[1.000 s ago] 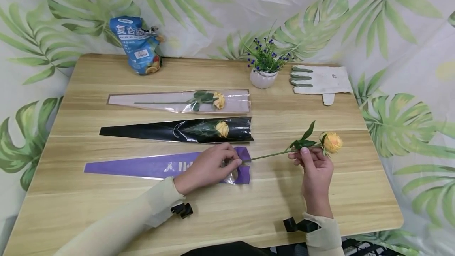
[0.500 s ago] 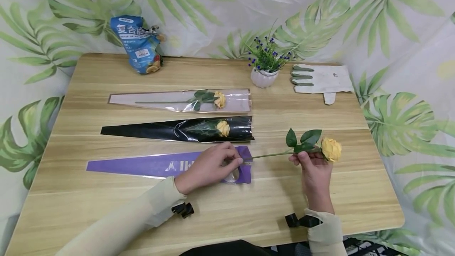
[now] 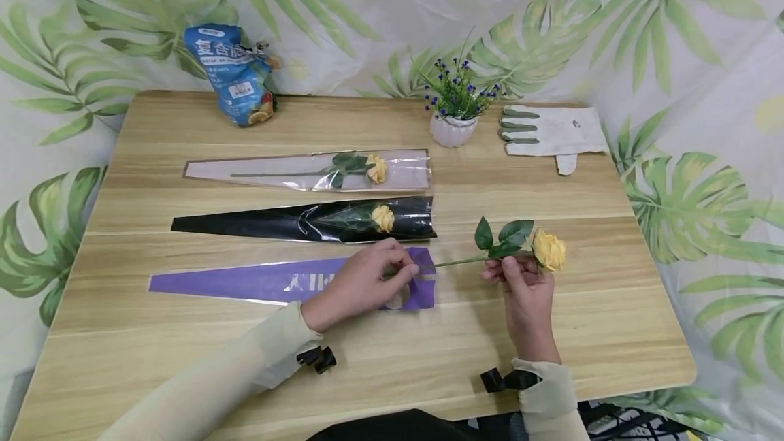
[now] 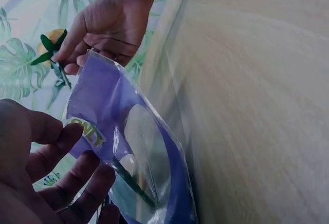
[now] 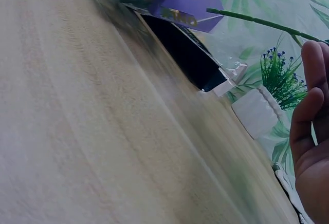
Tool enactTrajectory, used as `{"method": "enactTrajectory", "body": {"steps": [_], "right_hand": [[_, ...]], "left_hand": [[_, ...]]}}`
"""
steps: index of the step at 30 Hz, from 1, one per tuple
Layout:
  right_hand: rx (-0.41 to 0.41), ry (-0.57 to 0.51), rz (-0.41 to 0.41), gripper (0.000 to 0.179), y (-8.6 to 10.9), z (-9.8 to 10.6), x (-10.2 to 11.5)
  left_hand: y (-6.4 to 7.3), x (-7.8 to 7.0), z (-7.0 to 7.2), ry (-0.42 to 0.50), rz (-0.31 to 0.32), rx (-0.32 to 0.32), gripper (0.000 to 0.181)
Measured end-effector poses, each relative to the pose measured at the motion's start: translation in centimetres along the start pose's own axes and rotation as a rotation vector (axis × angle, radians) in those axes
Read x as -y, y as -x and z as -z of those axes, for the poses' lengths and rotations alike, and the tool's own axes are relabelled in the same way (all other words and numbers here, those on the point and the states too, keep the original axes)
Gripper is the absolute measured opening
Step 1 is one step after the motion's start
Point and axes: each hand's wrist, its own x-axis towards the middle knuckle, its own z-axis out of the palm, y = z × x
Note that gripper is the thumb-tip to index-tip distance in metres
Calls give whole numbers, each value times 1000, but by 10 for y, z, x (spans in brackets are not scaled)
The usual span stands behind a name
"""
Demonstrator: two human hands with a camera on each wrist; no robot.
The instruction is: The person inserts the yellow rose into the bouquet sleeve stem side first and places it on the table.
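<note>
A purple flower sleeve with a clear front lies nearest the person, narrow end to the left. My left hand pinches the sleeve's open right end between thumb and finger, close to the ONLY print. From the right, my right hand holds a yellow rose by its stem, just below the bloom. Green leaves stand up above those fingers. The lower stem shows behind the sleeve's clear film in the left wrist view. Part of the sleeve's mouth is hidden by the left hand.
Behind the purple sleeve lie a black sleeve and a pale pink sleeve, each with a yellow rose inside. Along the back edge stand a blue bag and a potted plant, with a white glove beside them.
The rose has turned in my right hand, so its leaves fan upward. Then that hand has moved left with it, toward the sleeve. My left hand keeps its pinch.
</note>
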Motion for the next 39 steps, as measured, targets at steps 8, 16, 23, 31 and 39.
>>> {"method": "enactTrajectory", "body": {"steps": [8, 16, 23, 31, 39], "right_hand": [[-40, 47, -57, 22, 4, 5, -16], [-10, 86, -107, 21, 7, -20, -9], [69, 95, -126, 19, 10, -25, -15], [123, 275, -144, 11, 12, -30, -16], [123, 405, -196, 16, 12, -34, -15]], "left_hand": [[-3, -7, 4, 20, -3, -31, 18], [-4, -12, 6, 38, -4, -63, 18], [-7, -18, 11, 34, -5, -105, 19], [-5, -20, 14, 55, 0, -96, 17], [-5, -20, 14, 66, -8, -104, 16]]}}
